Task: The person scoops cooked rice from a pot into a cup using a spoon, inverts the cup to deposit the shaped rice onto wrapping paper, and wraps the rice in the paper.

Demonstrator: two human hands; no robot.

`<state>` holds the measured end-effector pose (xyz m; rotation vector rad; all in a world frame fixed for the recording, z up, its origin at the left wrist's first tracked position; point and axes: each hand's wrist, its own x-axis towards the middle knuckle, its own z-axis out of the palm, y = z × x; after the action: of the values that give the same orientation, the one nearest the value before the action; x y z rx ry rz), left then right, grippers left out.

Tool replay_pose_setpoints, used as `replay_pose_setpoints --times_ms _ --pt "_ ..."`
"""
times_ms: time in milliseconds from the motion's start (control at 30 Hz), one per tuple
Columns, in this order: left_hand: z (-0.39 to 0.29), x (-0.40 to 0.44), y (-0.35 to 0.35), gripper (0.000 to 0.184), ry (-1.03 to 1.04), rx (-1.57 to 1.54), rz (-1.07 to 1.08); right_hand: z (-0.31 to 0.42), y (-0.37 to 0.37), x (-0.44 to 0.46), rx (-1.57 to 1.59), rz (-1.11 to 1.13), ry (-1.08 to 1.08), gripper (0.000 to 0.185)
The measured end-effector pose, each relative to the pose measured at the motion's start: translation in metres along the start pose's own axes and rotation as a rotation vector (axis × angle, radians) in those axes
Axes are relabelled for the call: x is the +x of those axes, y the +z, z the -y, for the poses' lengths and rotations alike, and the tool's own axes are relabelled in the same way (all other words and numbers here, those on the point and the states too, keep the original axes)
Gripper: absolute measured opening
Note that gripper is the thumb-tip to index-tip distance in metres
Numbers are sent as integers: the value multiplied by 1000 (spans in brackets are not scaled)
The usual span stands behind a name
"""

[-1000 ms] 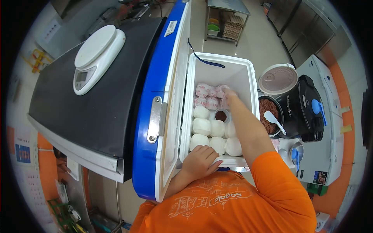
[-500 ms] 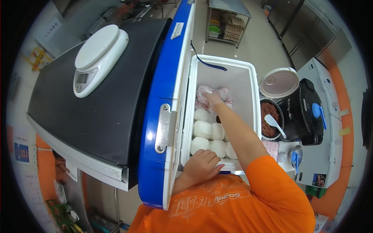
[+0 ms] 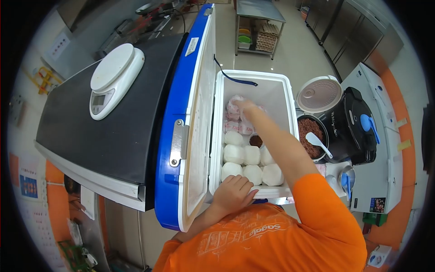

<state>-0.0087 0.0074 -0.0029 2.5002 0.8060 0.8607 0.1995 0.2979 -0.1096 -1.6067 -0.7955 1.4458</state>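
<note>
Inside an open blue-and-white cooler box (image 3: 292, 118), my right hand (image 3: 244, 106) is closed on a clear plastic bag with red print (image 3: 234, 109) at the far left. Its fingertips are partly hidden by the plastic. Similar red-printed wrapped packs (image 3: 233, 126) lie just below that hand. Nearer to me are several round white wrapped bundles (image 3: 233, 154). A small cup with dark brown contents (image 3: 256, 141) sits among them, beneath my right forearm. My left hand (image 3: 233, 192) has its fingers curled over the cooler's near rim.
The raised blue lid (image 3: 181, 104) stands along the left. Beyond it, a white kitchen scale (image 3: 115, 81) rests on a black surface (image 3: 113, 131). On the right are a pot of reddish-brown rice (image 3: 308, 129) with a white paddle (image 3: 317, 145), and a black rice cooker (image 3: 353, 127).
My right hand has shifted slightly up and left with the printed plastic, uncovering more of the dark-filled cup and nearby packs. My left hand stays on the rim. The view has shifted a little.
</note>
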Motion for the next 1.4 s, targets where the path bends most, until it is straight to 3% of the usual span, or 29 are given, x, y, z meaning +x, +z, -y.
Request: replay_pose_setpoints --times_ms 67,133,200,267,333,467,567,700,733,800,900,1000,1067,1100,1133,1200,1267,1333,1400 --pt "1 -1 -3 19 7 -29 -3 30 1 -41 -68 1 24 58" --pt "2 2 -5 18 15 -59 -12 67 -13 -66 -468 -29 64 54" --pt "4 3 -3 18 39 -80 0 66 -43 -103 33 256 -33 50" --pt "1 3 -2 17 30 -68 11 89 -76 -201 145 272 -227 57" --pt "-2 4 -1 17 17 -59 -4 72 -117 -273 344 102 -325 56" --pt "-3 4 -2 18 -2 -58 27 -4 -195 -376 560 -305 -336 46" --pt "-5 7 2 16 -7 -78 49 -123 -263 -383 533 -472 -311 45" --pt "-7 9 3 14 14 -113 71 -283 -268 -342 598 -594 183 43" --pt "-7 11 3 14 16 -112 84 -335 -265 -320 574 -484 197 42" --pt "-6 14 4 14 11 -96 98 -327 -224 -303 325 -476 230 54" --pt "-11 16 7 13 -5 -54 94 -325 -193 -276 -88 -424 74 62" --pt "-29 5 1 20 164 74 -122 -343 -186 -252 -615 -395 -7 62" --pt "-47 -5 -16 36 329 451 -718 -309 -190 -268 -924 -315 -9 59" --pt "-62 -2 -26 44 352 541 -1002 -320 -194 -271 -948 -360 -106 61" --pt "-90 13 -39 53 327 448 -1233 -322 -198 -269 -921 -302 -68 62" --pt "-93 -6 -65 59 -116 726 -1232 -324 -210 -265 -877 -174 8 65" --pt "-92 4 -56 68 -375 596 -1157 -324 -230 -263 -935 -89 -74 68" --pt "-89 22 -43 68 -440 364 -1158 -324 -255 -266 -924 -82 -155 69" --pt "-84 29 -37 63 -459 337 -1208 -304 -291 -279 -844 -72 -269 61"
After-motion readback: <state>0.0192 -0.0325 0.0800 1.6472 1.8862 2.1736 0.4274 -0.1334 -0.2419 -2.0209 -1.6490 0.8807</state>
